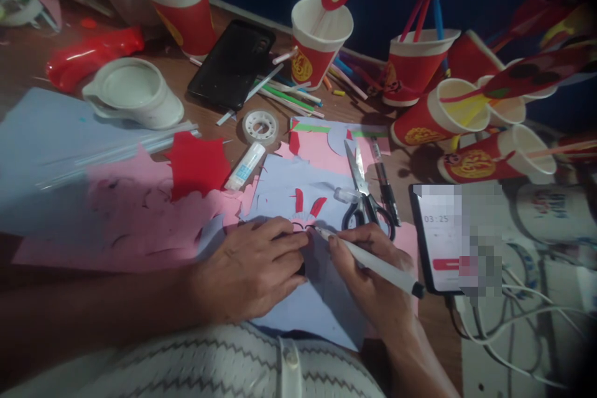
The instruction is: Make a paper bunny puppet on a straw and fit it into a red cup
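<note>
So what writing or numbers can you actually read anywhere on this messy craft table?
"03:25" on the lit phone screen; the rest of that screen is blurred out.
Glue stick: blue label, too small to read.
Red paper cups: gold emblems, no legible words.
White pen in the right hand: no readable print.

White marker pen [373,262] with black cap, pale blue paper sheet [321,298], pink paper [140,217], red cut-out [198,165], black-handled scissors [364,196], red cups [317,43] showing white insides and gold emblems, black phone [232,64], white tape roll [260,127]
</note>
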A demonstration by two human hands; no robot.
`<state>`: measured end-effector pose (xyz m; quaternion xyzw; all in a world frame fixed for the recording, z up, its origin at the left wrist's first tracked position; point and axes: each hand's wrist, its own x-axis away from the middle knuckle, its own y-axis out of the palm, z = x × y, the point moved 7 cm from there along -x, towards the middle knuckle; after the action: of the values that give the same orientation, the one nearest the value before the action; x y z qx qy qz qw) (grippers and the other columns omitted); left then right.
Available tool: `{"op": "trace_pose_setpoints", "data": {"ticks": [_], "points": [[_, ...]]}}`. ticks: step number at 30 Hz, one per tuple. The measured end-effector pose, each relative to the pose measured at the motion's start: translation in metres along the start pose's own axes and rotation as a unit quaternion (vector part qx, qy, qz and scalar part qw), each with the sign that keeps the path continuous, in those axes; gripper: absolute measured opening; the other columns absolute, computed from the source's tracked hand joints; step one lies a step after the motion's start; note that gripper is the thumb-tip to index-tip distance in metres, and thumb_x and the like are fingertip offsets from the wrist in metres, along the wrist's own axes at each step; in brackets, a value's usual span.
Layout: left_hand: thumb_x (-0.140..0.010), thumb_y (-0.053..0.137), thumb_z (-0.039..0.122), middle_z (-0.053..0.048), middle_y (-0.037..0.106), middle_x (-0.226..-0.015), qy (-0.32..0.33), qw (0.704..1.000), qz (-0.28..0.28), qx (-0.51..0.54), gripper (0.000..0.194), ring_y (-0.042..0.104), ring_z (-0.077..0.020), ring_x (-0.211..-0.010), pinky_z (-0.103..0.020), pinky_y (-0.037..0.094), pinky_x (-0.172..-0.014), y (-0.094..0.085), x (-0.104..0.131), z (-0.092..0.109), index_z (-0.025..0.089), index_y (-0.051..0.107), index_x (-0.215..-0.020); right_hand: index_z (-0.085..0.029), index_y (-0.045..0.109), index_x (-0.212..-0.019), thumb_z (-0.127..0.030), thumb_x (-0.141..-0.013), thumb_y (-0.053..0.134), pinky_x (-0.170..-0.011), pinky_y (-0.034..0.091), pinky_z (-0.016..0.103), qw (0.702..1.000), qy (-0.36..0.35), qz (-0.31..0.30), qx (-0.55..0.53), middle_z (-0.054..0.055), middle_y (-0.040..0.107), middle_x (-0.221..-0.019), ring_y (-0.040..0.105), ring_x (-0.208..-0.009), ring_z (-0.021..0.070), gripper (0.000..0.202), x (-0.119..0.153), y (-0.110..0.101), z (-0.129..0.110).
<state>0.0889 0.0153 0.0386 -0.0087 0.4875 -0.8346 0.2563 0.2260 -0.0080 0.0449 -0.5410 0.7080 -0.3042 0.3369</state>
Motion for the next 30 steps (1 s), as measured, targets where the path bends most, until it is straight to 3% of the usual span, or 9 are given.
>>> {"op": "trace_pose_setpoints", "data": {"ticks": [21,27,30], "points": [[-0.090,0.047,0.024,-0.005,0.067,-0.105,0.002,1.000,-0.003,-0.013,0.022,0.052,-0.0220,-0.098,-0.034,0.049,-0.082,-0.001,0.000,0.001,0.015,0.065,-0.082,-0.019,0.054,-0.071,-0.019,-0.078,0.060,-0.038,0.040,0.017,0.999,0.009,-0.020,-0.041,-0.006,0.061,-0.048,0.054,-0.035,0.0076,0.010,0.005,-0.002,0.006],[-0.090,0.048,0.025,-0.006,0.068,-0.104,0.005,1.000,-0.001,-0.015,0.022,0.051,-0.0226,-0.099,-0.034,0.050,-0.081,0.000,0.002,0.001,0.014,0.065,-0.084,-0.019,0.059,-0.078,-0.029,-0.078,0.064,-0.044,0.046,0.023,0.978,0.114,0.091,-0.148,-0.001,0.064,-0.058,0.061,-0.049,0.0145,0.011,0.018,-0.015,0.027],[-0.090,0.048,0.024,-0.005,0.067,-0.107,0.010,1.000,0.005,-0.016,0.020,0.052,-0.0223,-0.098,-0.035,0.051,-0.081,0.000,0.003,0.001,0.014,0.063,-0.082,-0.019,0.061,-0.088,-0.031,-0.077,0.065,-0.053,0.051,0.028,0.964,0.129,0.127,-0.196,0.002,0.066,-0.069,0.064,-0.059,0.0172,0.017,0.019,-0.016,0.032]]}}
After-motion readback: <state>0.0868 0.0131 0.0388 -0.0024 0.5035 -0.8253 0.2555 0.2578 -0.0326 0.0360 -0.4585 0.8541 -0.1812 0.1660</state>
